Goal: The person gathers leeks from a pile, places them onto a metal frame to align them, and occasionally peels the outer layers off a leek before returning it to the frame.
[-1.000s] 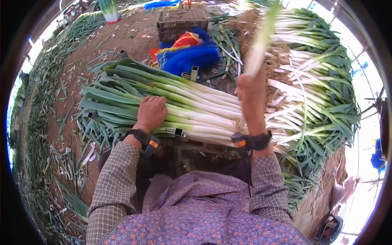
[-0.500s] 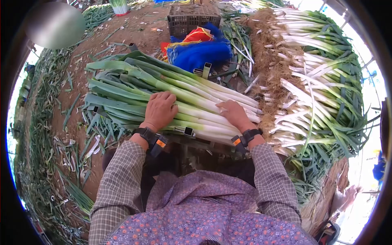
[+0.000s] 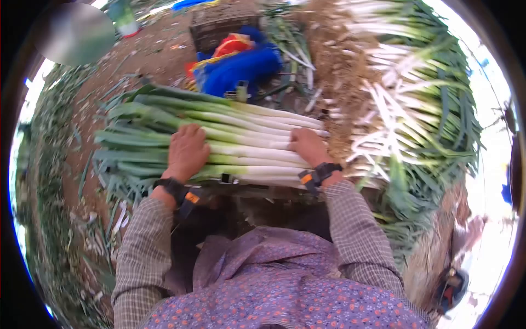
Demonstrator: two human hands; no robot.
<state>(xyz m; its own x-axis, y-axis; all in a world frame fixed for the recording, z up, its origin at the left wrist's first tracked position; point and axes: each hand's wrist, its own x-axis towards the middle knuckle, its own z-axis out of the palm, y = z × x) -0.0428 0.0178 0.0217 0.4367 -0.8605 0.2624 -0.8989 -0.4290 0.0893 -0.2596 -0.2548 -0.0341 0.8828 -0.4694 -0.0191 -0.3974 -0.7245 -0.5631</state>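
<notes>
A wide bunch of leeks (image 3: 246, 148) lies side by side in front of me, green leaves to the left and white ends to the right. My left hand (image 3: 187, 151) is closed over the light green stalks, its fingers curled on them. On the white stalks near the right end, my right hand (image 3: 309, 147) rests with its fingers curled round some of them. Metal bar ends show at the front and back edges of the bunch. Both wrists wear black straps with small devices.
Behind the bunch lie blue netting (image 3: 241, 68) and red fabric (image 3: 233, 45), with a dark crate (image 3: 216, 32) beyond. A large pile of leeks (image 3: 422, 104) with roots fills the right. Leaf scraps (image 3: 52, 181) cover the ground at left. A wrapped bunch (image 3: 124, 19) stands far left.
The view has shifted, so most things appear further left. The bunch now lies more level across the view, and both hands are still on it.
</notes>
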